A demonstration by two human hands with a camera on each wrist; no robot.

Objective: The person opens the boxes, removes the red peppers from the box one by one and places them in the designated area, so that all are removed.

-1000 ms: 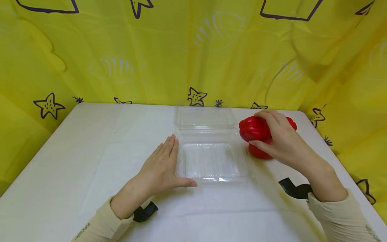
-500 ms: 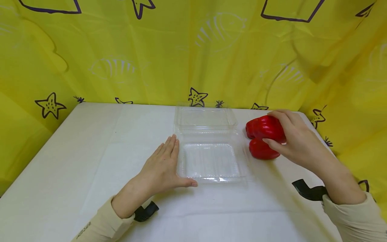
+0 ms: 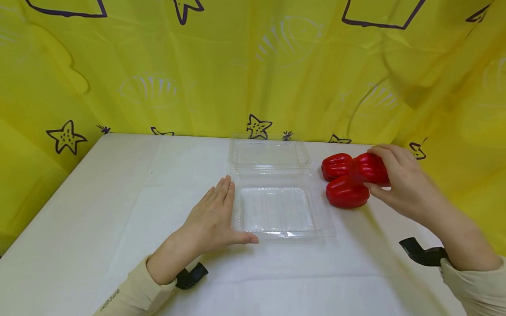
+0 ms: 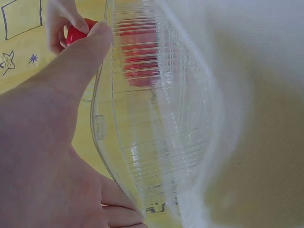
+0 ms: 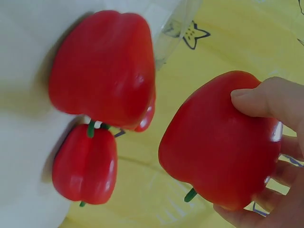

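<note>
A clear plastic clamshell container (image 3: 275, 210) lies unfolded on the table, its lid (image 3: 270, 153) laid back. My left hand (image 3: 209, 219) touches its left side with straight fingers, the thumb along the front edge. To the right of the container, my right hand (image 3: 409, 188) holds a red bell pepper (image 3: 369, 169) off the table, thumb on the near side. Beside the held pepper lie another red bell pepper (image 3: 348, 192) in front and one (image 3: 336, 166) farther back. In the right wrist view a third loose pepper (image 5: 85, 164) shows, its green stem visible.
The white-covered table (image 3: 118, 219) ends at the back and sides against a yellow curtain (image 3: 213, 66) printed with stars and fish. A dark wrist strap piece (image 3: 423, 252) juts from the right sleeve, another (image 3: 191, 276) from the left.
My right hand has moved right with a held pepper, leaving the two peppers nearest the container in fuller view. The left hand and container have stayed in place.
</note>
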